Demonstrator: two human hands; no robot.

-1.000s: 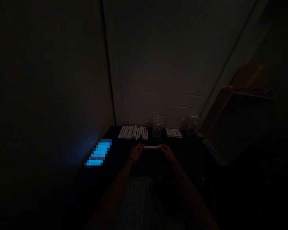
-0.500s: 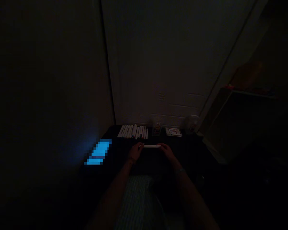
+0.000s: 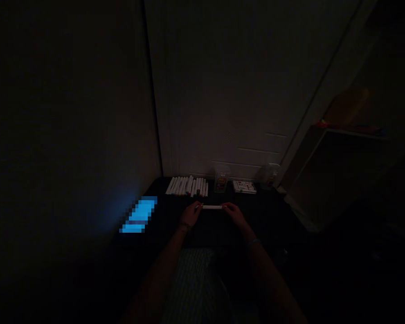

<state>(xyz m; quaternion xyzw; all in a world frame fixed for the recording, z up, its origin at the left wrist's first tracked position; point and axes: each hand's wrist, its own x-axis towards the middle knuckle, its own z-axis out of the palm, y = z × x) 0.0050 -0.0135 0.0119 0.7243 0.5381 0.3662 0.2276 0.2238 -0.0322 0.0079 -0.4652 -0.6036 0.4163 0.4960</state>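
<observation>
The scene is very dark. Both my hands hold one white marker [image 3: 212, 207] level over a black table [image 3: 273, 216]. My left hand [image 3: 191, 215] pinches its left end, and my right hand [image 3: 234, 213] grips its right end. Behind them, a row of several white markers [image 3: 187, 186] lies side by side at the back of the table. I cannot tell whether the marker's cap is on or off.
A glowing blue screen [image 3: 139, 215] lies at the table's left. A small clear jar [image 3: 221, 181], a flat printed pack [image 3: 245, 186] and another clear container [image 3: 271, 176] stand along the back by the wall. A shelf unit [image 3: 337, 162] rises at right.
The visible white stretch of marker between my hands looks slightly shorter than before; my hands stay in nearly the same place.
</observation>
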